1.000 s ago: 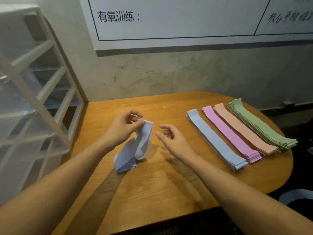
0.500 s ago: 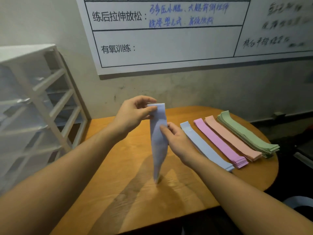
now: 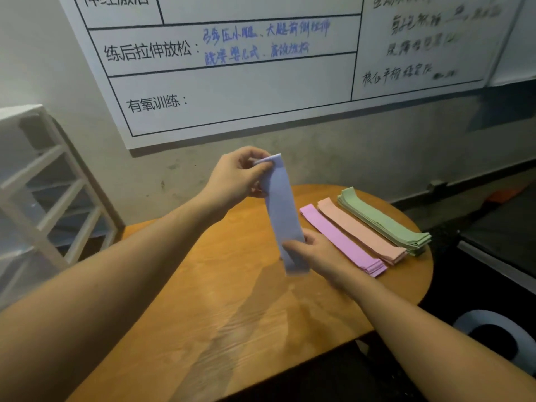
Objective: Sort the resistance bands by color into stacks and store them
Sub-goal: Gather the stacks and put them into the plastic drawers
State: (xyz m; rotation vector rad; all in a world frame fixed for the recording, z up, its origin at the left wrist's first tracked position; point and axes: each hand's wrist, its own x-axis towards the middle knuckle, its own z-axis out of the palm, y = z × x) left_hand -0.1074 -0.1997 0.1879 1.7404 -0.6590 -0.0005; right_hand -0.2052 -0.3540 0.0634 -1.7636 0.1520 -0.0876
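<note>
A person holds a light blue band (image 3: pixel 282 210) stretched upright above a round wooden worktop (image 3: pixel 232 300). The left hand (image 3: pixel 236 178) pinches its top end between thumb and curled fingers; the right hand (image 3: pixel 314 253) pinches it near the bottom. To the right on the worktop lie three stacks side by side: purple bands (image 3: pixel 342 242), peach bands (image 3: pixel 362 232) and green bands (image 3: pixel 385 221).

The blue band (image 3: pixel 282 210) looks thin, smooth and matt, like the pink (image 3: pixel 342 242), peach (image 3: pixel 362 232) and green (image 3: pixel 385 221) stacks. The table (image 3: pixel 226 314) is grained wood with a soft sheen. The wall (image 3: pixel 348 152) is rough and matt, the shelf (image 3: pixel 43 181) white plastic.
</note>
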